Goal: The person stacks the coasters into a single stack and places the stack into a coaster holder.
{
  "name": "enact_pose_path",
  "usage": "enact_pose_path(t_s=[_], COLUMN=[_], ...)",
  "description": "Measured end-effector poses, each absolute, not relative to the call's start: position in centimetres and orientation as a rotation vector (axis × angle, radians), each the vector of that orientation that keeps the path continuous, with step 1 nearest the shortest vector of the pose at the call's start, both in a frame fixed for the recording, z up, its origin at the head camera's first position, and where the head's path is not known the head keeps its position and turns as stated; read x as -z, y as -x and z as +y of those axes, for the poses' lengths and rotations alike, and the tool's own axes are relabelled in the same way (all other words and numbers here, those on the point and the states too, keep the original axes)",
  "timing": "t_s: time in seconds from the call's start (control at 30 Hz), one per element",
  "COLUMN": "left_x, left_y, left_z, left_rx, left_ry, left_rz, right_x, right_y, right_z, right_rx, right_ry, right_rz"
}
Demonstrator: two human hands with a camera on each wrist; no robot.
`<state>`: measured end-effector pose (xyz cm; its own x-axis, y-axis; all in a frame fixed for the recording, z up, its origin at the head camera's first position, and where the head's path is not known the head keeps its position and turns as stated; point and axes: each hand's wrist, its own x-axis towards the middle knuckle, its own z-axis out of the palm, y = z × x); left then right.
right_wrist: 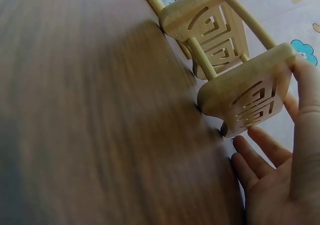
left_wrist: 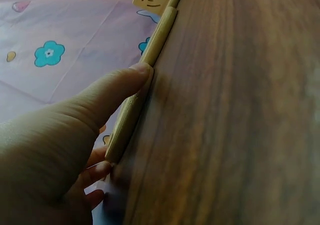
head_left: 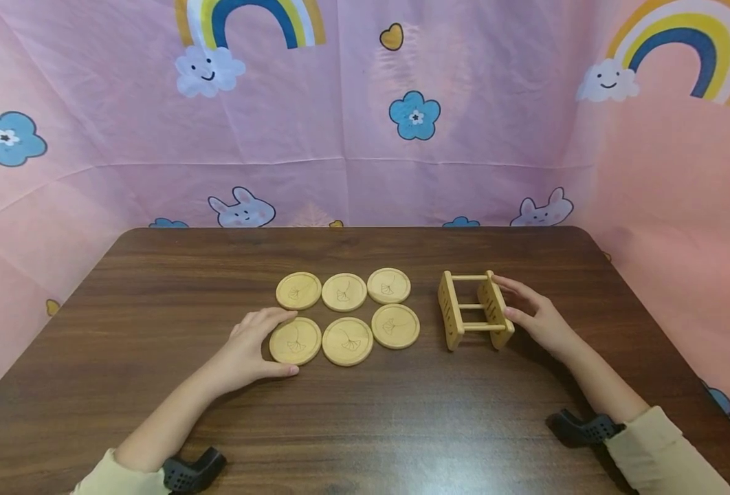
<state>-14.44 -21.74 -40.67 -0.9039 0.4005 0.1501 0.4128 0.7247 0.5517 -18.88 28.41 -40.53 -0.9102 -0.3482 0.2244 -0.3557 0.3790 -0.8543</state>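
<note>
Several round wooden coasters with engraved leaf designs lie in two rows on the table. My left hand [head_left: 250,347] spans the near-left coaster [head_left: 295,342], holding it between thumb and fingers at opposite edges. The left wrist view shows the thumb [left_wrist: 132,77] against that coaster's rim [left_wrist: 131,117], flat on the table. To the right of the coasters stands a small wooden coaster rack [head_left: 467,326] with two cut-out side panels joined by rods. My right hand [head_left: 544,323] touches its right panel [right_wrist: 257,102] from outside, fingers mostly straight. Some fingertips are hidden behind the panel.
The other coasters, such as the near-middle coaster [head_left: 348,342] and far-right coaster [head_left: 389,285], sit close together between the hands. The brown table [head_left: 365,426] ends at a back edge before a patterned cloth [head_left: 315,124].
</note>
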Motion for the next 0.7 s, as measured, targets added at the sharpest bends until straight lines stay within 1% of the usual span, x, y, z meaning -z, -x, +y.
enact_pose_path(t_s=[0.5, 0.7], left_x=[41.24, 41.26], left_y=[15.05, 15.09], left_z=[-21.63, -21.58], left_rx=[0.969, 1.033], left_ry=[0.726, 0.711], left_rz=[-2.876, -2.863], right_x=[40.4, 40.67], right_y=[19.07, 18.98], right_z=[28.34, 28.39], right_rx=[-1.659, -1.715], right_ry=[-0.597, -0.617], right_rz=[-2.634, -2.586])
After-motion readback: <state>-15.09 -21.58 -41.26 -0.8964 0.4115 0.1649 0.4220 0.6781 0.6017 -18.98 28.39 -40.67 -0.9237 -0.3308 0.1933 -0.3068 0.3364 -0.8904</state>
